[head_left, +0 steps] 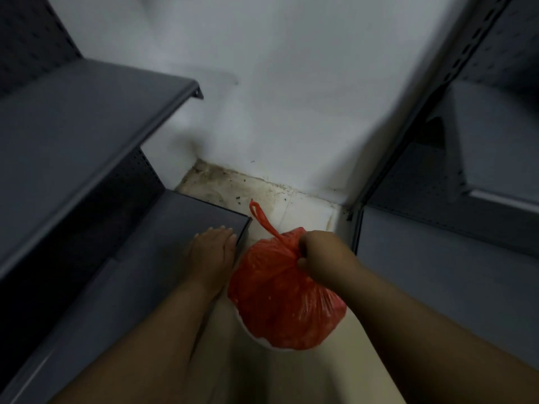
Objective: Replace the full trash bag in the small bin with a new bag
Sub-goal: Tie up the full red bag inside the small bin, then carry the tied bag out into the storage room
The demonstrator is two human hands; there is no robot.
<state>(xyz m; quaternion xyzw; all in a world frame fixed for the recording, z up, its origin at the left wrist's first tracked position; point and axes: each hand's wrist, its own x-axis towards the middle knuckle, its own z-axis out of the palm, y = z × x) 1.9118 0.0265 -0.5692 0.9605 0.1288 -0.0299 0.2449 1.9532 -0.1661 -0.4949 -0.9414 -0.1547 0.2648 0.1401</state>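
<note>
Grimy floor corner (256, 193) | right hand (318, 252) grips red bag (280, 301) neck | left hand (213, 252) flat, apparently on shelf (175, 228)

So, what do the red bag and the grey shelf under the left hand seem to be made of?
The red bag looks like thin plastic film with a slight gloss: it is crinkled, a little see-through, and gathers into tight folds where the right hand grips its neck. The grey shelf looks like painted sheet metal, matt, with a thin folded edge. The left hand rests flat on it.

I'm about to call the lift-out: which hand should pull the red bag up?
Right. The right hand already grips the gathered neck of the red trash bag; the left hand lies flat on the grey shelf beside it.
</note>
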